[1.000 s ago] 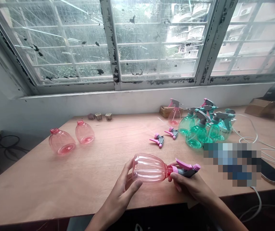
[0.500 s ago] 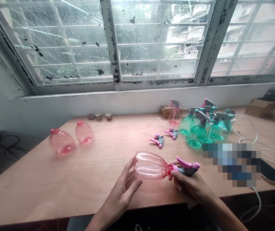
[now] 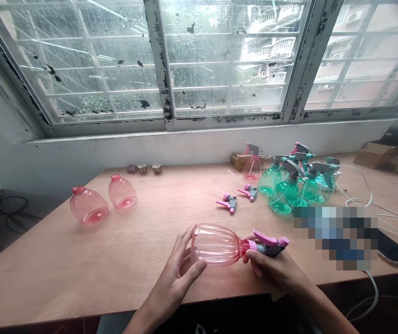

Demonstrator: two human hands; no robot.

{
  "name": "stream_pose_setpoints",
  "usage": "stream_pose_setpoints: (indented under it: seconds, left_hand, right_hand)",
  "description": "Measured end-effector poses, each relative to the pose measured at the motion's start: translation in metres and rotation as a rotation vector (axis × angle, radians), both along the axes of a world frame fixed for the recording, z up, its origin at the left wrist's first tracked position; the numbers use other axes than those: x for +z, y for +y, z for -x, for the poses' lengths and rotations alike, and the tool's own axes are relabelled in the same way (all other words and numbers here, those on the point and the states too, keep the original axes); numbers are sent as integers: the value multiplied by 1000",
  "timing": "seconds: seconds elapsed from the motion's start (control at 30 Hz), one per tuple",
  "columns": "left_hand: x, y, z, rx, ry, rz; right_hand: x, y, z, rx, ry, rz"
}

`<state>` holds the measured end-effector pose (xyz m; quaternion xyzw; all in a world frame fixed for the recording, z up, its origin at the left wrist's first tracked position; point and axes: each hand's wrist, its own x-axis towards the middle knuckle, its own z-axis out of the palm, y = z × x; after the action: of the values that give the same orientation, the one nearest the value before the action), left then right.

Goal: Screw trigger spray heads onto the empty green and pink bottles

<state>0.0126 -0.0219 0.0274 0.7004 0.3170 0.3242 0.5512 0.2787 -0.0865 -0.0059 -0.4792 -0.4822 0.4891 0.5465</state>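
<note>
A clear pink spray bottle [image 3: 216, 245] lies on its side in the air above the near table edge, its base to the left. My left hand [image 3: 181, 264] is curved around the base, thumb below and fingers behind. At the neck, my right hand [image 3: 275, 266] pinches the pink collar of the spray head [image 3: 270, 243], which sits on the bottle's mouth. Its pink trigger points up and right. Beyond the bottle, two loose pink-and-grey spray heads [image 3: 227, 203] [image 3: 248, 191] lie on the table.
Two open pink bottles [image 3: 88, 205] [image 3: 122, 191] stand at the left. Several green spray bottles [image 3: 284, 195] cluster at the right, beside a pink one [image 3: 252, 164]. A phone [image 3: 397, 248] and white cable [image 3: 369, 195] lie further right. Small cubes [image 3: 157, 169] sit near the wall.
The held bottle's base rose slightly, then came back down, turning a little. Both hands keep nearly the same place and grip. The things on the table have not moved.
</note>
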Motion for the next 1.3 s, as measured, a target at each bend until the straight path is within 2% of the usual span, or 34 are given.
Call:
stream_pose_setpoints:
  seconds: [0.2, 0.5, 0.87, 1.17, 1.3]
  left_hand:
    - [-1, -3, -2, -27, -33, 21]
    - [-2, -5, 1, -7, -62, 62]
    - [-4, -4, -2, -27, -17, -45]
    - [6, -6, 0, -34, 46, -3]
    - [6, -4, -2, -7, 35, 2]
  right_hand:
    - [-5, 2, 0, -50, 75, -3]
    - [1, -1, 0, -16, 3, 20]
    - [-6, 2, -1, -34, 108, -15]
    - [-3, 0, -1, 7, 26, 44]
    - [-1, 1, -1, 7, 19, 45]
